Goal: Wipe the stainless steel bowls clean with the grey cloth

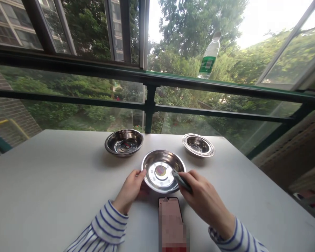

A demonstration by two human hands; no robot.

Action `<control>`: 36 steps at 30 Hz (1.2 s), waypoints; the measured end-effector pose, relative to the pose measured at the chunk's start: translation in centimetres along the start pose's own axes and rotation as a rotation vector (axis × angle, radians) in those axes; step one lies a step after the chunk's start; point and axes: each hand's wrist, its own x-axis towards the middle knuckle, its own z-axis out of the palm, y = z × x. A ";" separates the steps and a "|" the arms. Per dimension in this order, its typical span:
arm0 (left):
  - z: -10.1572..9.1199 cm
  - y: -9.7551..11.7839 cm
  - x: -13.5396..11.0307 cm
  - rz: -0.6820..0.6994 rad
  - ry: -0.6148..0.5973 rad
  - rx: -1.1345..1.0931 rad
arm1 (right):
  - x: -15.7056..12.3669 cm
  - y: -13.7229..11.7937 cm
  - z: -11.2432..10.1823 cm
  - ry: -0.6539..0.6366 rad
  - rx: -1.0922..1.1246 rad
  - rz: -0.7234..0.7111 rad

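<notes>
A shiny steel bowl (152,182) with a round label inside its bottom sits in front of me, tilted a little toward me. My left hand (131,189) grips its left rim, thumb on top and fingers underneath. In my right hand (199,192) is a folded grey-green cloth (182,180), pressed against the inner right side of the bowl. Part of the cloth is hidden under my fingers. Just below the bowl lies a phone (170,217), its screen partly blurred out.
Two more steel bowls stand farther back on the white table (55,182): a wider bowl (124,142) at left and a wide-rimmed bowl (198,145) at right. Beyond the table's far edge runs a dark green railing (149,105), with a plastic bottle (209,57) on top.
</notes>
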 end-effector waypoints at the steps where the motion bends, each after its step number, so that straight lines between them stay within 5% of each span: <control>1: 0.0 0.0 -0.1 -0.005 -0.004 -0.028 | -0.1 -0.2 0.4 0.003 -0.017 -0.002; 5: -0.2 -0.2 -0.2 -0.021 -0.021 -0.121 | -0.4 -0.7 1.2 0.035 0.004 -0.071; 15: 0.0 -1.0 -1.3 -0.036 -0.037 -0.196 | -1.4 0.2 1.0 -0.145 -0.101 -0.305; 22: 0.2 -2.3 -1.8 0.062 -0.085 -0.170 | -1.1 -0.8 1.8 -0.098 -0.109 -0.191; 28: 0.5 -2.9 -1.8 0.203 -0.068 -0.145 | -0.4 -4.0 2.8 -0.244 -0.019 -0.236; 36: 0.5 -2.6 -1.5 0.179 0.021 -0.124 | 1.0 -2.1 2.4 -0.293 -0.147 -0.280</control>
